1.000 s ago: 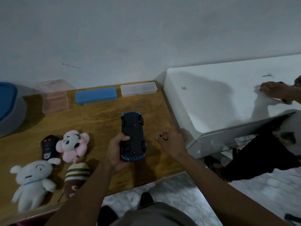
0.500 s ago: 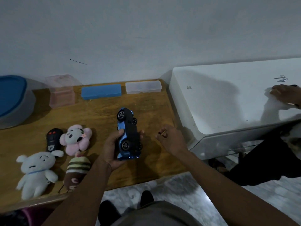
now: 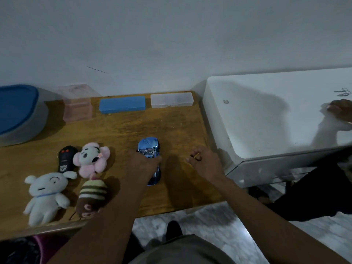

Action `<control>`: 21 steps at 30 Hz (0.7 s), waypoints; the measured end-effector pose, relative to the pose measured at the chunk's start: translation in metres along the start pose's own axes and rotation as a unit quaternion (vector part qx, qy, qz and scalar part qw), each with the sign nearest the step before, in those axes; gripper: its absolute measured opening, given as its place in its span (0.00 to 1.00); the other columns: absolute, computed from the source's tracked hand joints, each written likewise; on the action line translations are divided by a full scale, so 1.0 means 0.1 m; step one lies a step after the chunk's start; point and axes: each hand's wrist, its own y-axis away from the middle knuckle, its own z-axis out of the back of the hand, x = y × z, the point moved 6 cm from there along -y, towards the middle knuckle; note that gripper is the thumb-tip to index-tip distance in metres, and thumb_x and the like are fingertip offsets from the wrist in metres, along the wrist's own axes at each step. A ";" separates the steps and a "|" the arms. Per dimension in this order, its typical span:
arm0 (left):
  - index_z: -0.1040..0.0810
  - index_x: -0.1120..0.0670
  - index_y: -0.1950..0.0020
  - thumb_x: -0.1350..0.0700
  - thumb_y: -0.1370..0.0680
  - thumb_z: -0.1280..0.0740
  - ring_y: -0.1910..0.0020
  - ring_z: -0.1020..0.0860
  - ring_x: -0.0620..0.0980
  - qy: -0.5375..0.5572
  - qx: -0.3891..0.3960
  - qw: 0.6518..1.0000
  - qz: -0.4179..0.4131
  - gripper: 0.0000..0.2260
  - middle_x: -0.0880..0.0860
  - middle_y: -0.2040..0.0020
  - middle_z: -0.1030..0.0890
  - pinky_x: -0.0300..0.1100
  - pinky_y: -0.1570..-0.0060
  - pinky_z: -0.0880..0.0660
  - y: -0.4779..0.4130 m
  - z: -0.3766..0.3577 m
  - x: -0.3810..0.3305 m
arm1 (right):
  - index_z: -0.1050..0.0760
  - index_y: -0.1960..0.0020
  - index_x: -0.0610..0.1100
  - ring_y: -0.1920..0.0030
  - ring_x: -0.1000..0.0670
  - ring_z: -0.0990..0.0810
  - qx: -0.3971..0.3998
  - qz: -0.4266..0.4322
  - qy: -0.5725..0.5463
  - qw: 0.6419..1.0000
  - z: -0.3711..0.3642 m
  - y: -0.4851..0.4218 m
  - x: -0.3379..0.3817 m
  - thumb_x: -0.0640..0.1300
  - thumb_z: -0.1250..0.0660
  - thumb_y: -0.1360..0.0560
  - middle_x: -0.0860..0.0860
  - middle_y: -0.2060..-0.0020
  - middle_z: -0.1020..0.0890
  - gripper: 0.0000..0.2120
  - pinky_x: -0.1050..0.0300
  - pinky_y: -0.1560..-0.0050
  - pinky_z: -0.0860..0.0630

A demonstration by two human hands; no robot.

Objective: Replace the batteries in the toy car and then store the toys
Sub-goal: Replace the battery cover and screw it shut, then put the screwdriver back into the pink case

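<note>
Far left, against the wall: a grey plastic tub with a blue lid (image 3: 14, 111), on the brown wooden tabletop (image 3: 123, 130). Beside it we note a translucent pink plastic box (image 3: 77, 103).

Front left: a white plush bear with a blue collar (image 3: 44, 195), lying face up. Behind it, a black remote control with red buttons (image 3: 65, 161), touching a pink-and-white plush animal with a small flower (image 3: 92, 159). Just in front of that, a brown plush with cream and green stripes (image 3: 91, 197), near the tabletop's front edge.

Back centre: a flat blue plastic case (image 3: 122, 104), and to its right a flat clear plastic case (image 3: 171, 100), both along the wall.

Centre: a shiny blue toy car (image 3: 149, 151), wheels down on the tabletop, nose towards the wall. Our left hand (image 3: 144, 166) lies over its rear half, fingers wrapped about the body; the front half shows beyond the fingers.

Right of the car, apart from it: our right hand (image 3: 204, 162), curled closed, with a small tan item (image 3: 196, 155) pinched in the fingers; we cannot tell what it is.

Far right: a white cabinet top (image 3: 266, 115), with another person's hand (image 3: 341, 111) resting on it beside a small metal tool (image 3: 342, 92).
</note>
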 end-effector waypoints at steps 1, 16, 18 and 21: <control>0.30 0.59 0.39 0.45 0.47 0.21 0.51 0.20 0.55 -0.031 -0.011 0.999 -0.004 0.42 0.56 0.47 0.21 0.51 0.54 0.20 -0.02 -0.03 0.02 | 0.25 0.53 0.48 0.59 0.53 0.23 0.000 -0.005 -0.004 1.000 0.02 0.01 -0.03 0.50 0.30 0.26 0.54 0.61 0.23 0.08 0.62 0.64 0.30; 0.29 0.58 0.38 0.34 0.37 0.28 0.52 0.23 0.53 -0.156 -0.055 0.986 -0.012 0.38 0.54 0.50 0.24 0.47 0.54 0.24 -0.02 0.06 -0.14 | 0.23 0.41 0.42 0.59 0.55 0.24 0.020 0.027 -0.018 0.999 0.11 -0.17 0.28 0.40 0.37 0.22 0.50 0.54 0.20 0.11 0.68 0.64 0.28; 0.32 0.58 0.35 0.35 0.31 0.33 0.46 0.25 0.57 -0.226 -0.066 0.970 -0.061 0.34 0.58 0.44 0.25 0.50 0.49 0.25 -0.03 0.23 -0.24 | 0.21 0.46 0.40 0.59 0.51 0.21 0.025 0.057 0.002 0.998 0.08 -0.25 0.49 0.39 0.36 0.23 0.48 0.56 0.18 0.09 0.58 0.60 0.22; 0.33 0.57 0.32 0.40 0.26 0.37 0.38 0.29 0.61 -0.321 -0.074 0.924 -0.192 0.28 0.60 0.36 0.29 0.55 0.42 0.29 -0.09 0.54 -0.43 | 0.19 0.49 0.38 0.55 0.46 0.19 0.041 0.126 0.019 0.991 0.00 -0.36 0.88 0.37 0.37 0.24 0.46 0.56 0.16 0.09 0.51 0.55 0.22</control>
